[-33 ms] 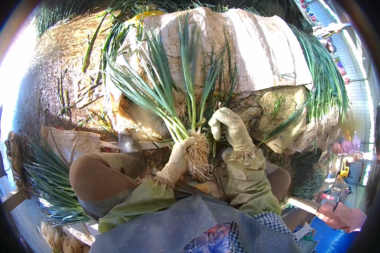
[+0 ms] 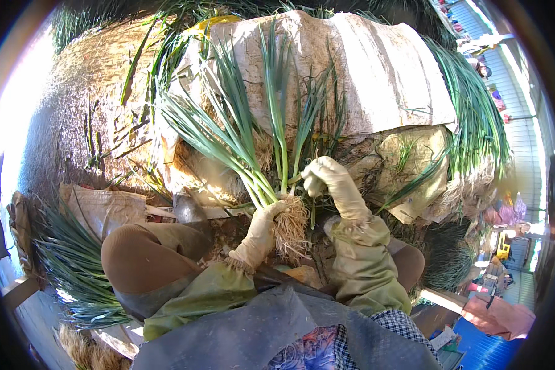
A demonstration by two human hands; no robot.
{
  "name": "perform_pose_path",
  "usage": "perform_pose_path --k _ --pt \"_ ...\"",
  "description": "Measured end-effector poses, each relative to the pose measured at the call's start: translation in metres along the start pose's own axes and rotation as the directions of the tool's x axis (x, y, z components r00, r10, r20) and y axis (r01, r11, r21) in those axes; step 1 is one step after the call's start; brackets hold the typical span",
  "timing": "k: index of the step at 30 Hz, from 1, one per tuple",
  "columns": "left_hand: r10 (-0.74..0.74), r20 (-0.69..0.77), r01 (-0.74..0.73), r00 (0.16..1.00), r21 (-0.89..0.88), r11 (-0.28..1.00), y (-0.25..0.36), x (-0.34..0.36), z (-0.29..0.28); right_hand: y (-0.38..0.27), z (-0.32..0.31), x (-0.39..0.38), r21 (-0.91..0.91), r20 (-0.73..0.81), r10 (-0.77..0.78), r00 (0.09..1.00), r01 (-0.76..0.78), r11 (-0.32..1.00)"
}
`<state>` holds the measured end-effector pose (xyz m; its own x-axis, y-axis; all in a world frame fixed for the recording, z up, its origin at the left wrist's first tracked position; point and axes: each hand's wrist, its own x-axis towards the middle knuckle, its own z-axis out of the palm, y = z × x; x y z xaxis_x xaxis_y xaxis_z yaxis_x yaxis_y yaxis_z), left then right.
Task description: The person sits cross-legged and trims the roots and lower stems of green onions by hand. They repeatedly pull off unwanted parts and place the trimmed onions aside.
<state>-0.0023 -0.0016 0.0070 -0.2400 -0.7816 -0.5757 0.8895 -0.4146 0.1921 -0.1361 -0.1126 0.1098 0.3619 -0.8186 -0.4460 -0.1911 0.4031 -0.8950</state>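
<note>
My left hand, in a pale glove, grips a bunch of scallions low on the white stems. Their green leaves fan out away from me, and a tangle of pale roots hangs beside the glove. Just right of the stems is my right hand, gloved too. Its fingers are curled inward close to the rightmost stem, and whatever lies between the fingertips is hidden. Green sleeves cover both forearms.
A whitish sack cloth lies over the heap ahead. More scallions are piled at the right, and another pile sits at the left by my knee. Loose leaf scraps litter the surface at the far left.
My right hand has shifted slightly left, toward the scallion stems, with its fingers curled in more. The left hand keeps its grip in the same place.
</note>
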Motion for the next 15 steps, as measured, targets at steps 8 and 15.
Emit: perform_pose_path --k 8,15 --pt "0.075 -0.163 -0.053 0.984 0.133 0.99 0.002 -0.003 0.002 0.062 0.011 0.026 -0.802 0.112 -0.029 0.993 0.108 0.588" --pt "0.046 -0.278 -0.024 0.96 0.082 0.996 0.001 -0.001 0.002 0.043 0.013 0.011 -0.873 0.468 -0.301 0.831 0.487 -0.014"
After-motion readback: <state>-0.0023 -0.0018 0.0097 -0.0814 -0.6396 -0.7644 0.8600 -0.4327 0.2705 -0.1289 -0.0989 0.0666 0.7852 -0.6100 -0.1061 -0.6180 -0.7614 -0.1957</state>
